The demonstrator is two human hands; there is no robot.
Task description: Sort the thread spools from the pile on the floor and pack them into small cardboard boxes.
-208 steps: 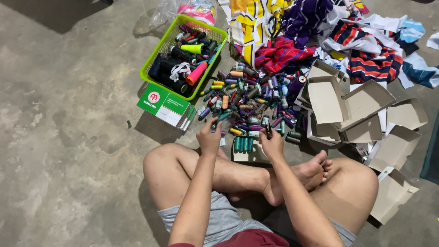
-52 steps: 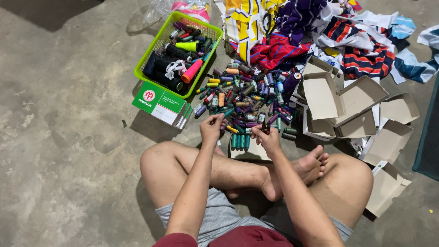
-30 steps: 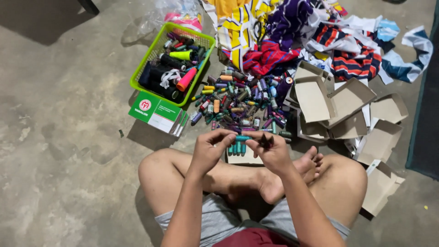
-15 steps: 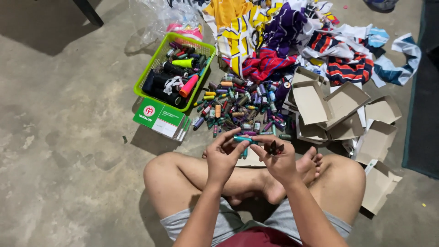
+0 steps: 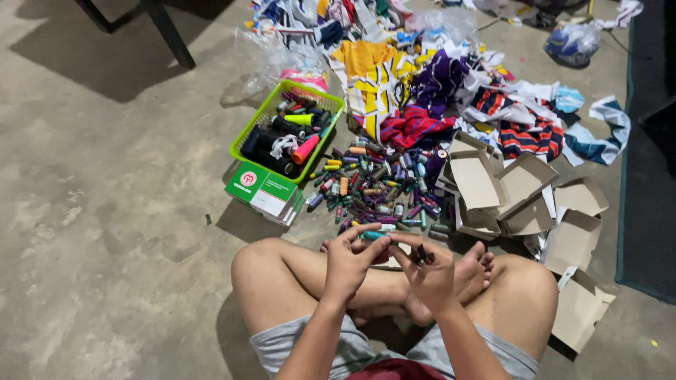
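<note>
Both hands work over the crossed legs — the left hand (image 5: 355, 257) pinches a teal spool (image 5: 373, 235), the right hand (image 5: 429, 271) grips dark spools (image 5: 422, 255) — while most of the heap of spools (image 5: 380, 186) lies unsorted beside empty boxes (image 5: 507, 193).

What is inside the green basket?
The green basket holds thread cones: mostly dark ones, plus a pink cone, a yellow-green cone and a white scrap. Anything beneath them is covered.
</note>
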